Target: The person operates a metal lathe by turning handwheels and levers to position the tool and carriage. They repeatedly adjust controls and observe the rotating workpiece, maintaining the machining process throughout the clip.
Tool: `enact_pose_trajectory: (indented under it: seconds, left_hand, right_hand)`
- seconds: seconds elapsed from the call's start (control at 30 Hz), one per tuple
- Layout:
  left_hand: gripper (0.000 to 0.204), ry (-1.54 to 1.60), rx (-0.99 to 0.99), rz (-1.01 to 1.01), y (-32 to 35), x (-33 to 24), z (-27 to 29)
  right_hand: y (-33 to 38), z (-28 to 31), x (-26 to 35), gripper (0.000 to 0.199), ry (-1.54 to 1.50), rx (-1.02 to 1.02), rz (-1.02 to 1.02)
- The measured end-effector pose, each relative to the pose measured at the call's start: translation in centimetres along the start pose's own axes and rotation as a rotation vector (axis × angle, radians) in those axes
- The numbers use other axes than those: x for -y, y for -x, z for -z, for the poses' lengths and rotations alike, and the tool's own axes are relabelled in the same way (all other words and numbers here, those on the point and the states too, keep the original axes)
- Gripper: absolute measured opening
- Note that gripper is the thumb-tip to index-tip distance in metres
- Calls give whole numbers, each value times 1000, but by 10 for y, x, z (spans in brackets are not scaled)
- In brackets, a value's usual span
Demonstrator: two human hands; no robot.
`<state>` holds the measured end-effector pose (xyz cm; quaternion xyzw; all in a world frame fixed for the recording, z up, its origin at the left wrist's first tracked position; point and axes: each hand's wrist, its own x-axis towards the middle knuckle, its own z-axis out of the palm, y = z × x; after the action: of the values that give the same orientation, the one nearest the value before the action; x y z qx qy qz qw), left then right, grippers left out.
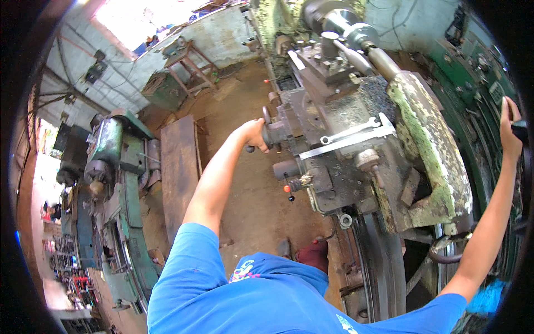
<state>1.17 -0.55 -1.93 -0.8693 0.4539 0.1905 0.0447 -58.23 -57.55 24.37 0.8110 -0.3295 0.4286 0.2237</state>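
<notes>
One wide fisheye camera sits on the person's head and looks steeply down over the blue shirt (245, 295) at the lathe carriage (339, 139), close below. Both forearms enter from the lower edge. The dirt floor (245, 183) and a second lathe (111, 183) curve away at the left rim.

A blue shirt (267, 295), a grey lathe carriage (339, 139) and a flaking pale-green guard (434, 150).
</notes>
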Motion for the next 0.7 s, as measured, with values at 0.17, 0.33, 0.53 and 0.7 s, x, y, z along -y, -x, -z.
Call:
enact_pose_trajectory:
  seconds: [0.17, 0.33, 0.53, 0.7]
  left_hand:
    - [109, -7, -48, -24, 1, 0, -5]
    - [110, 0, -111, -18, 5, -5, -6]
    - [121, 15, -109, 38, 9, -9, -10]
    - [119, 15, -155, 46, 13, -12, -13]
  right_hand:
    - [5, 40, 82, 27, -53, -59, -57]
    - [5, 56, 115, 25, -31, -94, -52]
    - [7, 55, 120, 25, -89, -146, -34]
    - [9, 58, 120, 28, -77, -73, -122]
